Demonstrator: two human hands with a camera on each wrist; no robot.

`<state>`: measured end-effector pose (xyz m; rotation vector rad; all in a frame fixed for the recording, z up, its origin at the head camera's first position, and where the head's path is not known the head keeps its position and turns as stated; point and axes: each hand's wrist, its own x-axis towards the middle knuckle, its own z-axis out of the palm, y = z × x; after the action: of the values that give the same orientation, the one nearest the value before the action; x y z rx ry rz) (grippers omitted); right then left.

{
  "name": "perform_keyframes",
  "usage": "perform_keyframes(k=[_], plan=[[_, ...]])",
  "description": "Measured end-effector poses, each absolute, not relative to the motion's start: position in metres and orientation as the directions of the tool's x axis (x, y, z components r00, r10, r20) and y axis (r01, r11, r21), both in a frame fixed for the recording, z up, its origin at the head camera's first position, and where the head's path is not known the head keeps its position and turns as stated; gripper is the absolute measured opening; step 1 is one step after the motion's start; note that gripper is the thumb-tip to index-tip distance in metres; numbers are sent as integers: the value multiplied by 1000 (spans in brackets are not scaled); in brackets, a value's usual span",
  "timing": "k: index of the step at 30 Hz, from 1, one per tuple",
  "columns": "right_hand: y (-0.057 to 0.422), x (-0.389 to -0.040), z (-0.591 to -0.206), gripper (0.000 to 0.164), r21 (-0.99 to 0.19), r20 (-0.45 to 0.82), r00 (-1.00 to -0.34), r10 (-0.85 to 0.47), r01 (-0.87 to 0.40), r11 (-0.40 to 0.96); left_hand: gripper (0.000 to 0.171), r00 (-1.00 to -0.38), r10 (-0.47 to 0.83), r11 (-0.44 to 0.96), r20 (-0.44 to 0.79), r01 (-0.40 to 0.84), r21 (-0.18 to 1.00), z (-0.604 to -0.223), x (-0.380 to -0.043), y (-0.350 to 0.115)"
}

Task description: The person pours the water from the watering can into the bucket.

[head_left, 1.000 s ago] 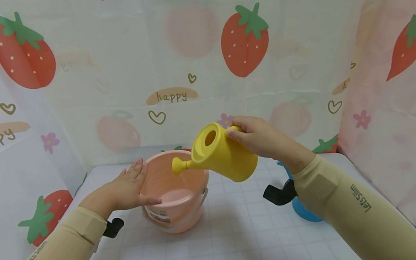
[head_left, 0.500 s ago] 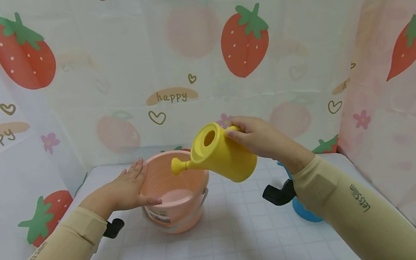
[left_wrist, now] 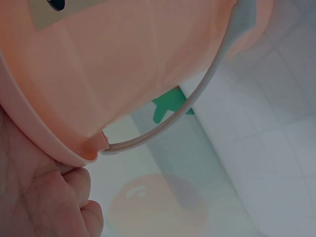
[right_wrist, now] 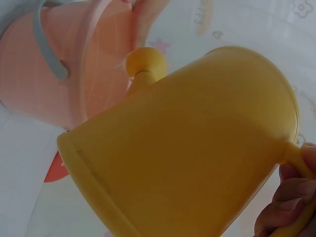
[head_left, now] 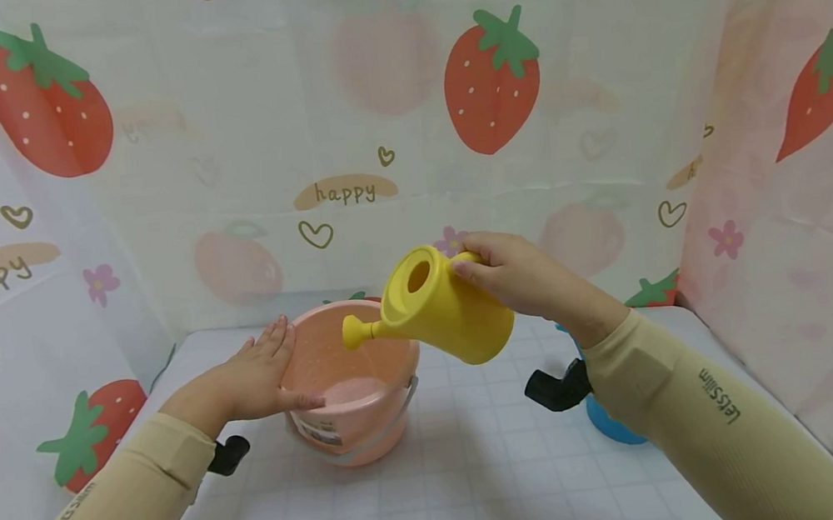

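A yellow watering can (head_left: 459,314) is tilted toward the left, its rose (head_left: 352,331) over the mouth of a pink bucket (head_left: 373,432). My right hand (head_left: 511,272) grips the can by its handle; in the right wrist view the fingers (right_wrist: 286,210) curl round that handle. On the bucket's left rim rests my left hand (head_left: 254,376), fingers straight and thumb along the near edge. The bucket stands upright on the table, and its grey handle (left_wrist: 197,94) hangs down. Whether water flows from the rose cannot be made out.
A blue object (head_left: 613,421) stands at the right, mostly hidden behind my right forearm. White grid-patterned cloth (head_left: 468,481) covers the table. Strawberry-printed curtains (head_left: 389,129) close off the back and both sides. A black camera mount (head_left: 558,387) juts from my right wrist.
My right hand and the watering can have shifted very slightly left, the tilt staying about the same. The left hand and the bucket show no clear movement.
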<state>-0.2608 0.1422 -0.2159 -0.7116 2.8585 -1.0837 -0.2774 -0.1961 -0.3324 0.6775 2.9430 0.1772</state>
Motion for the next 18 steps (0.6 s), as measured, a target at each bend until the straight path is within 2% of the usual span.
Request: perform_keyframes(k=[18], plan=[[139, -261, -217, 19, -631, 148, -899, -412, -407, 661, 125, -894, 442, 893, -74, 431, 133, -335, -279, -198]])
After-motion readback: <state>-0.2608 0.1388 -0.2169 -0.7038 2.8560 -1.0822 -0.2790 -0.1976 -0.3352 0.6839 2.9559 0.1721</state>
